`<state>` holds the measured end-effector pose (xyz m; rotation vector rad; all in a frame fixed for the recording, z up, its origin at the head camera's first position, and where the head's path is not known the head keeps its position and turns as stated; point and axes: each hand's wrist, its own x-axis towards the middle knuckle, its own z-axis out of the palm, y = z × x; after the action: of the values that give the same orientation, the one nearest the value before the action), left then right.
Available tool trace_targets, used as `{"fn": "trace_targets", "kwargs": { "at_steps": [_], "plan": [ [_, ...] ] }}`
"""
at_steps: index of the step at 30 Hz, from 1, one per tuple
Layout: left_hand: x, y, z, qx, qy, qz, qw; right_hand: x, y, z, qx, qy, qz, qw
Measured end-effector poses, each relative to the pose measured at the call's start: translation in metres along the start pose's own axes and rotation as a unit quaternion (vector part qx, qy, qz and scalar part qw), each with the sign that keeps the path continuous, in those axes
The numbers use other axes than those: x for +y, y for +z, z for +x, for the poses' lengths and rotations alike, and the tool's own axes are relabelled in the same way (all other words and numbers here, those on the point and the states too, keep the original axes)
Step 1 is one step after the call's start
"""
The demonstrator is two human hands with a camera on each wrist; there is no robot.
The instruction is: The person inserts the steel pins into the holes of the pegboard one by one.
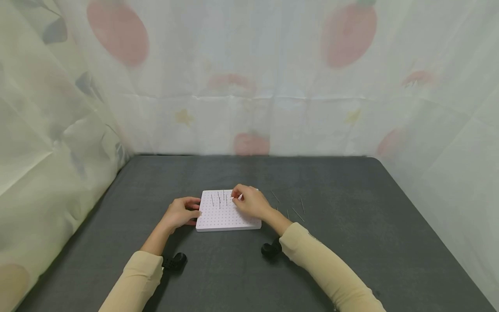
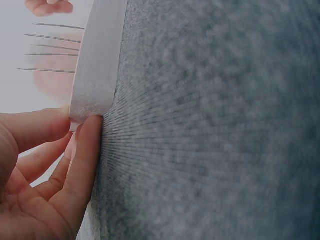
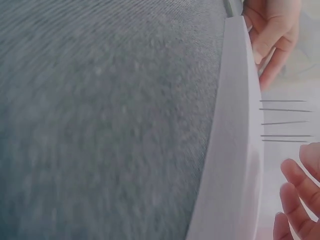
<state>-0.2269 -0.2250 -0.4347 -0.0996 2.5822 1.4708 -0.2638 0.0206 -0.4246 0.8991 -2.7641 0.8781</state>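
Note:
A white pegboard [image 1: 220,221] with rows of small holes lies on the dark table. Several thin metal pins [image 1: 219,201] stand upright in its far left part. My left hand [image 1: 181,213] grips the board's left edge. In the left wrist view, its thumb [image 2: 42,127] touches the upper rim while the fingers [image 2: 85,160] press along the side. Over the far right part of the board is my right hand [image 1: 249,201], just right of the standing pins, with bent fingers and the thumb close by. Whether it holds a pin is hidden.
Several loose pins [image 1: 298,213] lie scattered on the grey table [image 1: 351,242], right of the board. A patterned curtain [image 1: 288,121] hangs along the back and both sides. Black wrist devices [image 1: 270,250] sit below both forearms.

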Motion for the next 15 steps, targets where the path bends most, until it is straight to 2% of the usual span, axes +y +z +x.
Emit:
{"fn": "trace_targets", "kwargs": {
  "at_steps": [11,15],
  "plan": [
    [-0.001,0.001,0.002,0.002,-0.004,-0.001,1.0000,0.014,-0.025,-0.013,0.014,-0.021,0.015,0.9996],
    [-0.002,0.001,0.002,0.001,-0.006,0.001,1.0000,0.020,-0.036,-0.018,0.021,-0.013,0.028,0.9993]
  ]
}}
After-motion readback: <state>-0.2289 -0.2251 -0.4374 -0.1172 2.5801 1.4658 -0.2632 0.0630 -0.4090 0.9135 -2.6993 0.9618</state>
